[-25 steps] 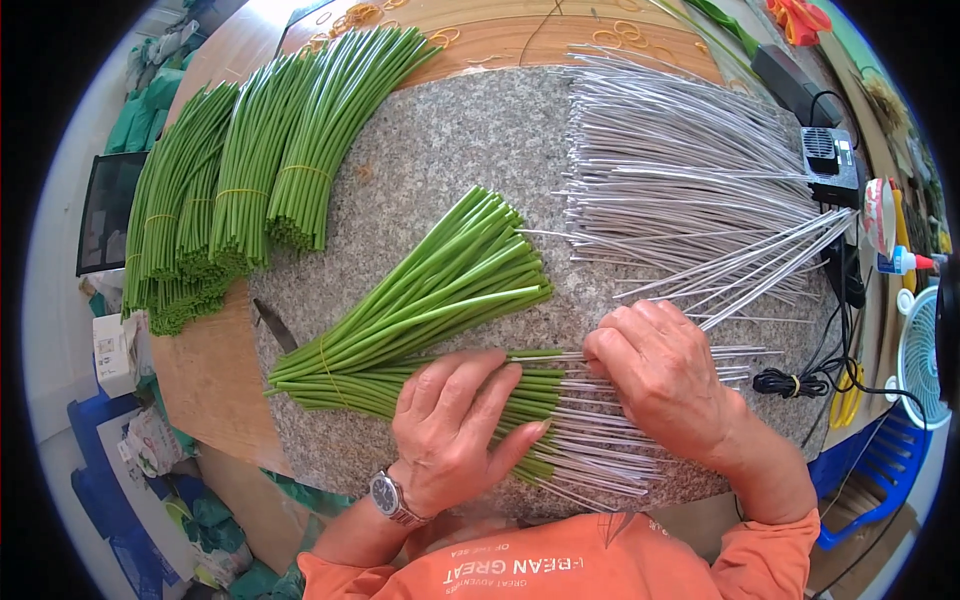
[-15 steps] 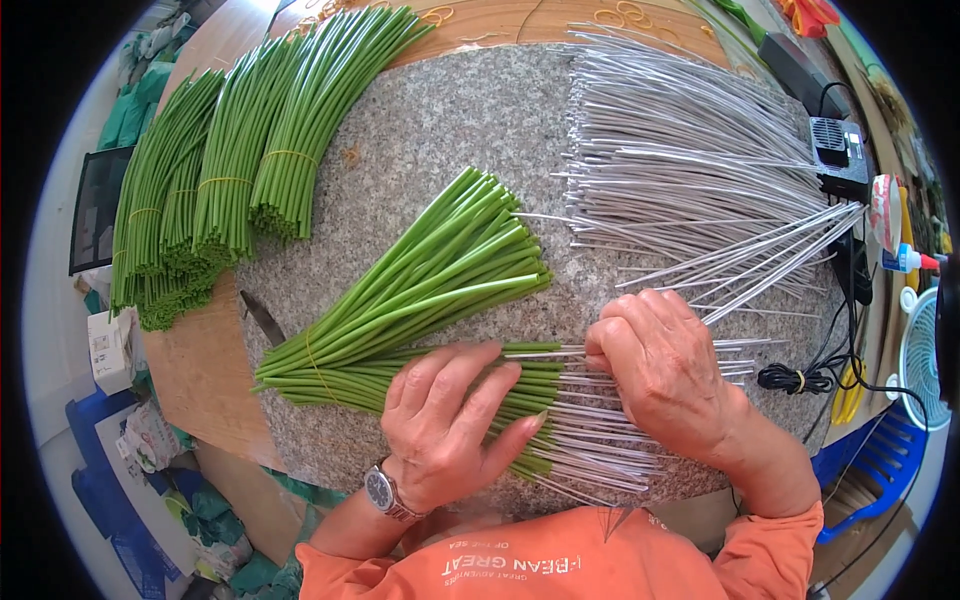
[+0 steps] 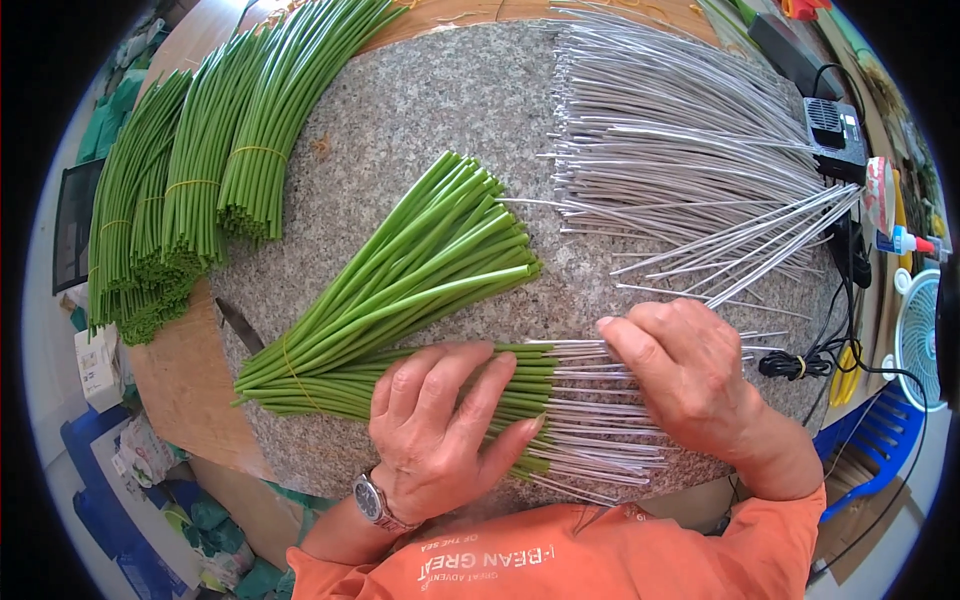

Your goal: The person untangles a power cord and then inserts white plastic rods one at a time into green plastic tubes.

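Observation:
A bundle of green tube-like stems (image 3: pixel 400 262) lies mid-board, tied with a thin band (image 3: pixel 292 372) near its left end. Its upper part fans away; the lower part points right, with thin silvery wires (image 3: pixel 600 420) sticking out of the stem ends. My left hand (image 3: pixel 435 415), a watch on its wrist, lies across these lower stems with fingers and thumb spread, pressing on them. Over the upper wires, my right hand (image 3: pixel 680 365) has its fingers curled and thumb side toward the stems. Wire ends show past its far side, so it seems closed around wires; its palm is hidden.
Loose silvery wires (image 3: pixel 680 150) lie in a wide pile at the far right of the speckled stone board (image 3: pixel 430 90). Tied green stem bundles (image 3: pixel 190 170) rest at the far left. A dark blade-like tool (image 3: pixel 238 325), black cable (image 3: pixel 795 365) and small black device (image 3: pixel 835 135) lie around.
My right hand has drawn back to the right, away from the stem ends, its thumb-side fingers now extended a little. My left hand stays on the stems. The whole view has shifted slightly.

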Demonstrator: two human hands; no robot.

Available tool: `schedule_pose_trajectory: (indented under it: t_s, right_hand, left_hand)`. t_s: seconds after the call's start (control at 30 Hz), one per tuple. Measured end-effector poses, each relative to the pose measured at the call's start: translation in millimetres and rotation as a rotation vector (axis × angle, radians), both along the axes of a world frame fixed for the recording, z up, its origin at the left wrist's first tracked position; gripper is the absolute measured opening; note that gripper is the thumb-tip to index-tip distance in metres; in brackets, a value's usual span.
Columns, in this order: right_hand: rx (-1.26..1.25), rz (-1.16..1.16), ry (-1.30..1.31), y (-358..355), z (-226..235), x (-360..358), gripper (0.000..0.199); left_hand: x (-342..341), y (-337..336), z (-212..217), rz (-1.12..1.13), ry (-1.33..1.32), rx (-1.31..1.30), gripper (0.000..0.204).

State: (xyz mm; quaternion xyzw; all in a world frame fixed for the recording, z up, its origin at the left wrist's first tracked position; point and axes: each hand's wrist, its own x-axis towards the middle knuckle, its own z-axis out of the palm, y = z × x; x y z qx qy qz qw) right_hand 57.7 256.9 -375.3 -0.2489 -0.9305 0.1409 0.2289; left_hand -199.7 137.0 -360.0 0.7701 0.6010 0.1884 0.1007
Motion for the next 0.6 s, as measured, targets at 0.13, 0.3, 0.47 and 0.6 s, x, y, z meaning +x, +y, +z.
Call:
schedule_pose_trajectory:
  t_s: [0.13, 0.3, 0.47, 0.6]
  right_hand:
    - [0.026, -0.033, -0.047, 3, 10, 9, 0.033]
    - [-0.011, 0.022, -0.065, 2, 11, 3, 0.025]
    - [-0.016, -0.009, -0.028, -1, 5, 3, 0.021]
    - [0.01, -0.007, -0.04, 1, 6, 4, 0.021]
  left_hand:
    - [2, 1, -3, 0.007, 0.02, 0.013, 0.052]
    - [3, 1, -1, 0.014, 0.002, 0.021, 0.052]
    - [4, -2, -4, 0.035, 0.001, 0.047, 0.051]
    - [3, -3, -5, 0.025, 0.013, 0.058, 0.05]
